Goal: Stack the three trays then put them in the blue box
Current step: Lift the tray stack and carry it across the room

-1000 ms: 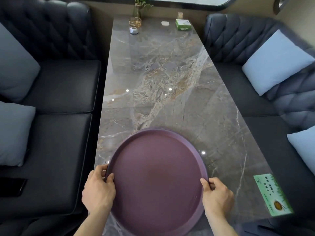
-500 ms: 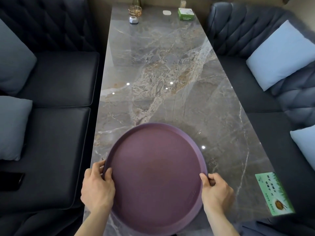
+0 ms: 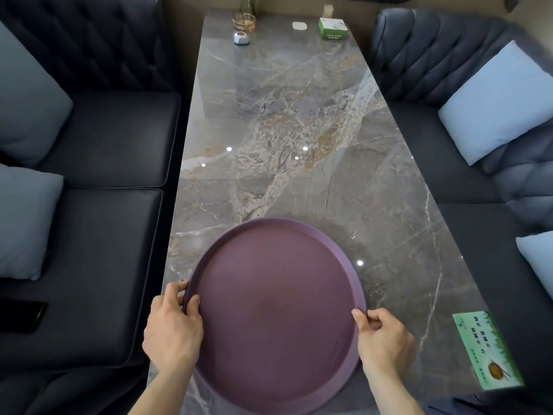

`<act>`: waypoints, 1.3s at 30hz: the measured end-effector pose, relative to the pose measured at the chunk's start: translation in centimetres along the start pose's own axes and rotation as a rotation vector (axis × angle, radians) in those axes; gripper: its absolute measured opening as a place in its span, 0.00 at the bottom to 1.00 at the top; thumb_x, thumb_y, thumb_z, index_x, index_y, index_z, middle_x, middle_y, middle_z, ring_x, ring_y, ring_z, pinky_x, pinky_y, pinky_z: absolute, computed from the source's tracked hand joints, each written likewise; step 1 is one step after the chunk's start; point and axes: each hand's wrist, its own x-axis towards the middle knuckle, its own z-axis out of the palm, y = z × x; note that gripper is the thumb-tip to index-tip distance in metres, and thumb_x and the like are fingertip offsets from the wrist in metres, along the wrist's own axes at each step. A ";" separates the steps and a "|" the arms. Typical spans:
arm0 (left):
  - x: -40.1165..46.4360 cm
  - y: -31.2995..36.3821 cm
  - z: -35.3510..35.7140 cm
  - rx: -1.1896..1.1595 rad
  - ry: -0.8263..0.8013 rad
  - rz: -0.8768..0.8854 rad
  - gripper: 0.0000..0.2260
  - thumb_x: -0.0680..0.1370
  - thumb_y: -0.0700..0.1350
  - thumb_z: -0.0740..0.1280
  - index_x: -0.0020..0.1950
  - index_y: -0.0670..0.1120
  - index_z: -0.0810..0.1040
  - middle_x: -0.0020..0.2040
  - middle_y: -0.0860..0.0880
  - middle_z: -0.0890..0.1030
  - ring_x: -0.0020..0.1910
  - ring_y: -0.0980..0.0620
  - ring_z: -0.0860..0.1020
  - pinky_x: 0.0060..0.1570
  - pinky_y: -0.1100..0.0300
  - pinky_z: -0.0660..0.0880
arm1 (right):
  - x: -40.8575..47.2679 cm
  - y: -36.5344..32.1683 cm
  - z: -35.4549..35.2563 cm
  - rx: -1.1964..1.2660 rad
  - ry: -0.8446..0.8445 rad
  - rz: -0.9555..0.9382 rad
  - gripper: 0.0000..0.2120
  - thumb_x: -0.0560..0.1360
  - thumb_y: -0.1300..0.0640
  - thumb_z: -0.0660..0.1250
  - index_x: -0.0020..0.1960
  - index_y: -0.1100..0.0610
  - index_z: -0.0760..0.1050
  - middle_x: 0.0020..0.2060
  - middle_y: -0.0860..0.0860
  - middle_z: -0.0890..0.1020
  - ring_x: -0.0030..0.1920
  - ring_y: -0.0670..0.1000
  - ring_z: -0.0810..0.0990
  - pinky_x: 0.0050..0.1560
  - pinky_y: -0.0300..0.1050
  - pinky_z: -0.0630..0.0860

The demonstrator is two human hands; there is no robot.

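Hands are gripping opposite sides of a round purple tray [image 3: 275, 313] lying at the lower centre of the frame, on the near end of a marble table [image 3: 299, 130]. The left hand [image 3: 172, 330] is curling its fingers [image 3: 175, 290] under the left rim with the thumb pressing on top; the right hand [image 3: 384, 339] is pinching the right rim between thumb and bent fingers. A grip on both sides like this is probably keeping the wide tray level for lifting or carrying. Whether more trays are sitting beneath this one, I cannot tell; only one rim is showing clearly. No blue box is appearing anywhere in view, so the carrying step seems not yet done.

Dark sofas are flanking the table, with pale cushions [image 3: 493, 100] at the right and left edges. A green card [image 3: 484, 351] is lying at the lower right of the tabletop, near the right hand. At the top, well apart from the tray, a green box [image 3: 332, 29], a small white item [image 3: 241, 38] and a glass [image 3: 244, 21] are standing. Nothing is blocking the tray.
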 end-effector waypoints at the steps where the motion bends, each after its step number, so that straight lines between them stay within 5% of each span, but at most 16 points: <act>1: 0.0 0.0 0.0 -0.001 -0.001 0.002 0.09 0.77 0.50 0.67 0.56 0.54 0.75 0.50 0.50 0.77 0.40 0.46 0.73 0.41 0.50 0.69 | 0.0 0.0 0.0 -0.002 -0.002 -0.001 0.11 0.68 0.51 0.78 0.34 0.55 0.79 0.29 0.50 0.82 0.33 0.57 0.75 0.36 0.46 0.70; 8: 0.5 -0.2 0.1 -0.057 -0.039 -0.024 0.08 0.75 0.49 0.69 0.52 0.57 0.74 0.49 0.52 0.79 0.41 0.45 0.77 0.41 0.50 0.72 | 0.1 -0.2 -0.2 0.020 -0.036 0.032 0.11 0.69 0.51 0.77 0.35 0.54 0.78 0.29 0.50 0.81 0.34 0.57 0.74 0.37 0.46 0.66; 15: 0.9 -0.3 0.1 -0.073 -0.157 -0.114 0.11 0.77 0.53 0.67 0.58 0.54 0.75 0.53 0.51 0.82 0.52 0.40 0.79 0.48 0.49 0.72 | 0.2 -0.2 0.2 0.193 -0.180 0.188 0.13 0.72 0.53 0.74 0.55 0.52 0.76 0.34 0.46 0.80 0.47 0.57 0.80 0.52 0.53 0.75; 21: 1.6 -0.3 -0.2 -0.069 -0.241 -0.136 0.16 0.77 0.53 0.66 0.62 0.47 0.76 0.54 0.47 0.81 0.56 0.41 0.79 0.52 0.49 0.73 | -0.2 -0.2 0.6 0.216 -0.183 0.193 0.04 0.76 0.54 0.69 0.50 0.53 0.76 0.41 0.52 0.81 0.43 0.56 0.78 0.47 0.49 0.72; 26: 1.3 0.2 -1.6 -0.210 -0.212 -0.151 0.12 0.77 0.53 0.65 0.57 0.49 0.74 0.50 0.49 0.80 0.50 0.43 0.78 0.51 0.47 0.75 | -0.3 -2.0 0.3 0.223 -0.205 0.116 0.11 0.75 0.44 0.66 0.52 0.51 0.75 0.44 0.50 0.80 0.48 0.57 0.80 0.52 0.58 0.78; 32: 2.3 4.3 -6.9 -0.449 -0.209 -0.098 0.14 0.80 0.54 0.61 0.59 0.46 0.70 0.50 0.47 0.79 0.47 0.46 0.76 0.48 0.50 0.71 | 0.9 -9.5 -3.5 0.319 -0.256 0.000 0.19 0.71 0.40 0.70 0.53 0.51 0.71 0.47 0.52 0.80 0.48 0.58 0.79 0.52 0.56 0.77; 39: 4.5 11.8 -18.0 -0.575 -0.130 0.103 0.30 0.78 0.59 0.63 0.78 0.56 0.59 0.74 0.47 0.71 0.71 0.43 0.70 0.68 0.49 0.66 | -0.3 -21.8 -12.1 0.404 -0.301 -0.260 0.37 0.71 0.41 0.72 0.74 0.53 0.62 0.70 0.54 0.72 0.68 0.57 0.72 0.63 0.51 0.71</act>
